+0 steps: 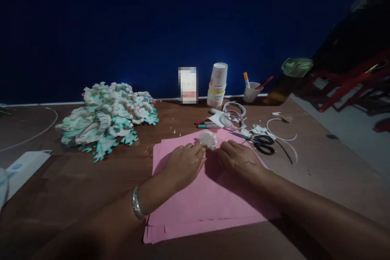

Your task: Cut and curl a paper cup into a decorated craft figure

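Between my two hands, above a stack of pink paper sheets (213, 203), is a small white paper cup piece (207, 139) with a round face and a notched right edge. My left hand (185, 162) grips its lower left side with curled fingers. At its lower right, the bent fingers of my right hand (239, 158) pinch the edge. Black-handled scissors (263, 144) lie just beyond my right hand, their blades pointing toward the pink sheets. Fingertips of both hands are partly hidden.
A heap of cut paper cups with green-coloured edges (112, 118) lies at the left. Behind stand stacked paper cups (218, 81) and a cup holding pens (252, 92). Rolls of tape (234, 110), markers (207, 125) and paper scraps (258, 130) lie nearby. A power strip (27, 170) sits far left.
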Tool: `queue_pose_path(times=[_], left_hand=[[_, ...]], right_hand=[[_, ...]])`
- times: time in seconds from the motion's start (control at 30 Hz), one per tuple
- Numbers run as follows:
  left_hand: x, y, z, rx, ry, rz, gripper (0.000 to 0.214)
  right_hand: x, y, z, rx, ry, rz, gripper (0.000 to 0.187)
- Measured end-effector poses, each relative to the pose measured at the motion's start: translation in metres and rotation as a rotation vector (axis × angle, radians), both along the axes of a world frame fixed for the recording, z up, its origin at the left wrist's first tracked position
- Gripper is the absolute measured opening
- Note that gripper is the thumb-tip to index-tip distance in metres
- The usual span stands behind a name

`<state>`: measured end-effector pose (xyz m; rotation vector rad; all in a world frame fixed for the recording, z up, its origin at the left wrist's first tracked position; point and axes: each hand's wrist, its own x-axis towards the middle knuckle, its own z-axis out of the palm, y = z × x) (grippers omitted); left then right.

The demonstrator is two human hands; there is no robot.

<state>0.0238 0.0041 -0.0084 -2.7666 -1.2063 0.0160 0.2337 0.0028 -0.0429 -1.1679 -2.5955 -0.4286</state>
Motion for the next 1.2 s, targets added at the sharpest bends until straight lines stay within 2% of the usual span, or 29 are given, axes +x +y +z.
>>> queue_pose_path(times=[0.2, 0.67, 0.8, 0.9, 1.0, 1.07, 1.13, 1.2], left_hand=[[-0.002, 0.001, -0.004, -0.015, -0.011, 0.012, 0.026], [-0.007, 0.004, -0.017, 0.069, -0.128, -0.039, 0.028], [-0.011, 0.006, -0.02, 0.171, -0.237, -0.065, 0.025], [-0.015, 0.005, -0.017, 0.257, -0.376, -0.043, 0.029], [-0.021, 0.001, -0.01, 0.217, -0.435, -0.025, 0.038], [-0.024, 0.001, -0.006, 0.172, -0.436, -0.064, 0.043], [-0.027, 0.003, -0.005, 0.18, -0.439, -0.117, 0.033], [-0.029, 0.007, -0.007, 0.255, -0.454, -0.17, 0.015]], right_hand=[[-0.001, 0.0, 0.003, -0.007, -0.084, -0.022, 0.013], [0.008, -0.006, 0.013, -0.051, -0.009, -0.001, 0.018], [0.014, -0.006, 0.015, -0.045, 0.018, -0.021, 0.019], [0.016, -0.006, 0.018, -0.026, 0.057, -0.032, 0.018], [0.016, -0.005, 0.021, -0.038, 0.053, -0.068, 0.018], [0.016, -0.004, 0.021, -0.054, 0.051, -0.105, 0.018], [0.016, -0.002, 0.021, -0.065, 0.05, -0.126, 0.017], [0.016, -0.001, 0.02, -0.074, 0.046, -0.133, 0.018]])
